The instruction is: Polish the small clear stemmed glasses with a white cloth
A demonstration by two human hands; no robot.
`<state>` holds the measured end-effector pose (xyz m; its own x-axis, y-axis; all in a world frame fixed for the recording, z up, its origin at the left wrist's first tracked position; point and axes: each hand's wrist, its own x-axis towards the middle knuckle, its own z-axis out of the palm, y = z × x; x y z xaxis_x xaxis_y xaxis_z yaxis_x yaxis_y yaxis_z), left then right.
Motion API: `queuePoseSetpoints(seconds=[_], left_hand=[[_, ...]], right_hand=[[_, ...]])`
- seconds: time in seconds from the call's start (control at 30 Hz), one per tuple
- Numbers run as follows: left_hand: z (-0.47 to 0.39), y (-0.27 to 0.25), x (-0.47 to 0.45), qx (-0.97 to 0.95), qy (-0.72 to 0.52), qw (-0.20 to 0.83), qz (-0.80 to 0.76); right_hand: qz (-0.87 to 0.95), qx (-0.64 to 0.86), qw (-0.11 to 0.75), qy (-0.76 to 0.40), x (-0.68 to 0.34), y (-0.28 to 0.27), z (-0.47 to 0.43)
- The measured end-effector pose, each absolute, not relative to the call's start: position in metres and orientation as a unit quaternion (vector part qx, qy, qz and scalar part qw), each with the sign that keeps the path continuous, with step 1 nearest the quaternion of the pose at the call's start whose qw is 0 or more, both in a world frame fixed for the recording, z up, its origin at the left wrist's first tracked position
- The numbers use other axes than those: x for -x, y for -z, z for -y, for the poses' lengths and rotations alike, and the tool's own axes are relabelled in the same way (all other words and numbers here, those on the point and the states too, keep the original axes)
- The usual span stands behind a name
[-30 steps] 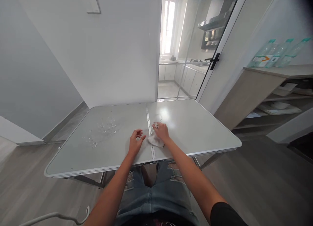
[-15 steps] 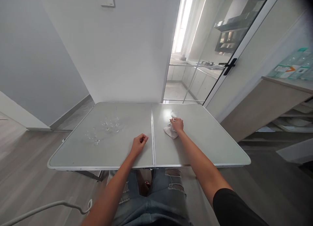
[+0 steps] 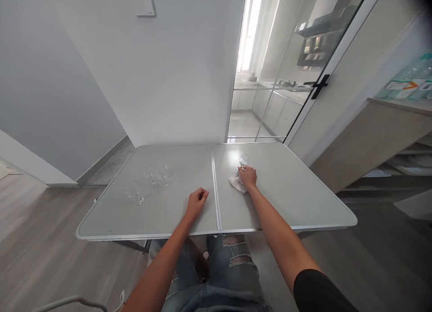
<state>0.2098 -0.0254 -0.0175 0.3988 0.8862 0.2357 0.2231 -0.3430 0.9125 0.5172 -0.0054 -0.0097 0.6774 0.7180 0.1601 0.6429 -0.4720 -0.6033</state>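
Note:
My right hand is closed on a clear drinking glass, whose rounded end shows beyond the fingers. The part inside the grip is hidden. A pale cloth lies crumpled on the table just under and left of this hand; whether the fingers also hold it is unclear. Over on the left half of the table, my left hand rests curled near the centre seam, fingers closed with nothing visible in them. Farther left is a group of clear glass pieces, with another nearer me, their outlines hard to make out.
The pale folding table has a metal rim and a seam across its middle. Behind it are a white wall and a glass door with a black handle. Bottles stand on a shelf to the right. A pale hose crosses the floor.
The view has shifted slightly. Beyond my right hand, the rounded end of the glass shows more plainly now. My left hand stays curled in about the same place.

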Motion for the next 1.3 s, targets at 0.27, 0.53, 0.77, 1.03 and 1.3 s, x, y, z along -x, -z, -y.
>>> queuePoseSetpoints(seconds=[0.27,0.53,0.77,1.03,1.3], left_hand=[[0.028,0.021,-0.209,-0.716,-0.404,0.401,-0.406],[0.029,0.014,-0.174,-0.66,-0.472,0.308,-0.498],[0.024,0.01,-0.085,-0.523,-0.586,0.177,-0.593],[0.0,0.012,-0.045,-0.417,-0.623,0.04,-0.66],[-0.018,0.019,-0.04,-0.442,-0.646,0.119,-0.611]], right_hand=[[0.385,0.863,0.325,-0.049,-0.513,0.013,0.009],[0.382,0.864,0.324,-0.037,-0.516,0.024,0.004],[0.395,0.866,0.306,-0.019,-0.518,0.031,0.002],[0.363,0.86,0.36,0.008,-0.515,0.014,0.019],[0.19,0.673,0.702,-0.137,-0.478,0.022,0.086]])
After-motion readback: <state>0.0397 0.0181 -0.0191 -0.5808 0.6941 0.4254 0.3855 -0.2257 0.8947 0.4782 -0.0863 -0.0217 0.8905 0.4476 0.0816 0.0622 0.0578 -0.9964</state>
